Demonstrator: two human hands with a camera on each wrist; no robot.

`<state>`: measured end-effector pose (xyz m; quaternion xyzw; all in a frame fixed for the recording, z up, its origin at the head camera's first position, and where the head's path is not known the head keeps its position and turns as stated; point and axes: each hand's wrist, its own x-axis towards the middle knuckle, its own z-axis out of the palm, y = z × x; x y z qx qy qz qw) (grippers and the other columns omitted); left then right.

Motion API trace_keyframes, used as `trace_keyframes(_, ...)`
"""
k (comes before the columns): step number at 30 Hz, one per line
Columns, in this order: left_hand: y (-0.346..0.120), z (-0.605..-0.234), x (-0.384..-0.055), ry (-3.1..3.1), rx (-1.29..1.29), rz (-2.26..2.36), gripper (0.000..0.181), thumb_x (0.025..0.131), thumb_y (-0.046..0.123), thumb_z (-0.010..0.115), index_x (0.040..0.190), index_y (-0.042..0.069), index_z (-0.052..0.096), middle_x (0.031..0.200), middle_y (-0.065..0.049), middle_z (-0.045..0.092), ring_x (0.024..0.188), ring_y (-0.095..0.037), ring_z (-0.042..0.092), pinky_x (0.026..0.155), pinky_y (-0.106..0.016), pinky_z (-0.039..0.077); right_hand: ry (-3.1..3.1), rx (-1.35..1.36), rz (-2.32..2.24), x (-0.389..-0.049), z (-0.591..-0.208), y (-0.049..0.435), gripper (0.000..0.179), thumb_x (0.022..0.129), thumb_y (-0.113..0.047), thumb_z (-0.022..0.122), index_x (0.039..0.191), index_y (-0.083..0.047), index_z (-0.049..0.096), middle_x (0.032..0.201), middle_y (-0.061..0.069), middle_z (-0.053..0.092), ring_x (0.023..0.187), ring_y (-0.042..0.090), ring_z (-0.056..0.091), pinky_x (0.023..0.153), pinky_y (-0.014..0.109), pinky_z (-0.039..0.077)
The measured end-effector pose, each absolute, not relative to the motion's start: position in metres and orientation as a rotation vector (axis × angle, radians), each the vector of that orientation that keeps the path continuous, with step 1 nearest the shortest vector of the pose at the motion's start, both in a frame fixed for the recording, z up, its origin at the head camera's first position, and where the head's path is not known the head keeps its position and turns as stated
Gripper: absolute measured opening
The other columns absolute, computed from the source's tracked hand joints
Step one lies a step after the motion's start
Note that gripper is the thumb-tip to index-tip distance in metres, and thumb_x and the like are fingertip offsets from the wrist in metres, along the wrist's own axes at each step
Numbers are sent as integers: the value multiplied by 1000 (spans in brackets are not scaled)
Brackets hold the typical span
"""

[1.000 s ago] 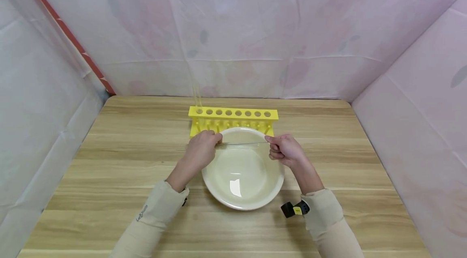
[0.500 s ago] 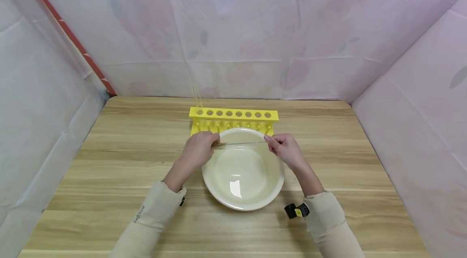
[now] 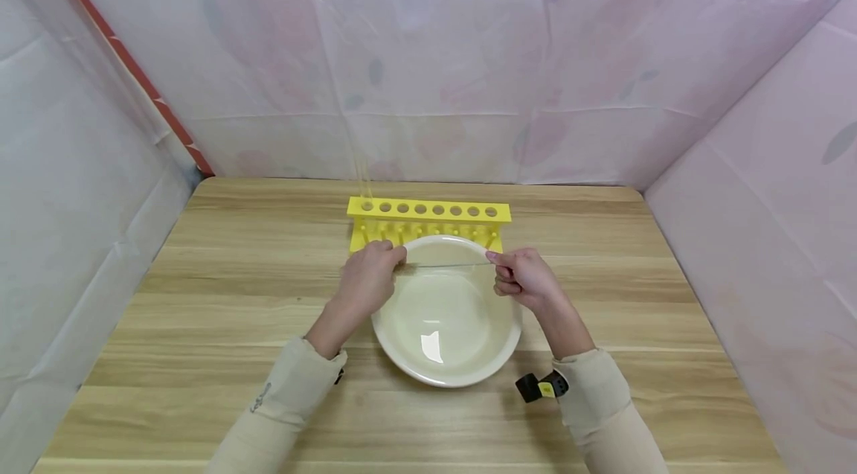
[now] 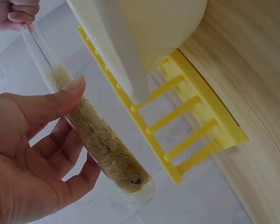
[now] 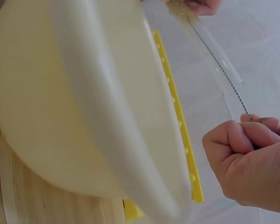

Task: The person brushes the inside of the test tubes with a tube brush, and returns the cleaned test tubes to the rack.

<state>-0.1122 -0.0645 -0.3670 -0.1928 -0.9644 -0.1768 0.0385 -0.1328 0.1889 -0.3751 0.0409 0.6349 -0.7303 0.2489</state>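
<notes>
"So, what did the left hand (image 3: 367, 279) have hold of?"

"A clear tube (image 4: 100, 130). The thumb pressed on one side and the fingers curled behind it, so that hand was mostly closed, gripping the tube partway along."

"And the right hand (image 3: 529, 279)?"

"Tightly curled, almost a fist, pinching the end of a twisted wire, the stem of a brush (image 5: 224, 73). The bristles sat inside the tube, from about the left thumb down towards the rounded end, and bare wire ran out of the mouth to the right fingers. The mouth was near that hand without touching it."

"Where was the tube, then?"

"Between the two hands, pointing from the left one to the right one, across the far side of a cream bowl (image 3: 445, 310). The bowl stood below and between the hands, on a wooden table (image 3: 221, 295)."

"What was just past the hands?"

"A yellow rack (image 3: 429, 210), partly hidden by the bowl. A second tube (image 3: 362, 180), faint to see, stood upright in the end hole on the left hand's side."

"And behind them?"

"Pale sleeves (image 3: 596, 388) on both forearms, with a small black device (image 3: 541, 387) at the right wrist."
</notes>
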Motion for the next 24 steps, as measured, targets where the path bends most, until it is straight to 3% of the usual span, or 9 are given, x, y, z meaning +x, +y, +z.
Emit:
trace_keyframes(8, -63, -368, -113, -2978, -566, -559, 22, 74, -11, 61, 82, 9, 64, 73, -4, 56, 65, -19, 50, 54, -29, 42, 1786, 99, -2001, -133, -377, 190, 48, 95, -5, 44, 47, -8, 38, 44, -3, 32, 38, 8, 27, 46, 22, 26)
trace_keyframes(18, -70, -365, -117, -2983, -606, -642, 21, 71, -8, 69, 83, 9, 66, 76, -3, 62, 71, -21, 58, 65, -35, 47, 2529, -311, -1603, -130, -381, 193, 41, 93, -16, 53, 58, 5, 50, 49, 3, 37, 48, 15, 34, 48, 26, 30)
trace_keyframes(24, -67, -362, -117, -2994, -599, -598, 20, 75, -9, 63, 81, 9, 65, 73, -3, 59, 67, -19, 55, 59, -31, 46, 2221, -124, -1817, -131, -377, 193, 43, 94, -10, 50, 52, -1, 44, 49, 0, 35, 44, 11, 30, 46, 23, 27)
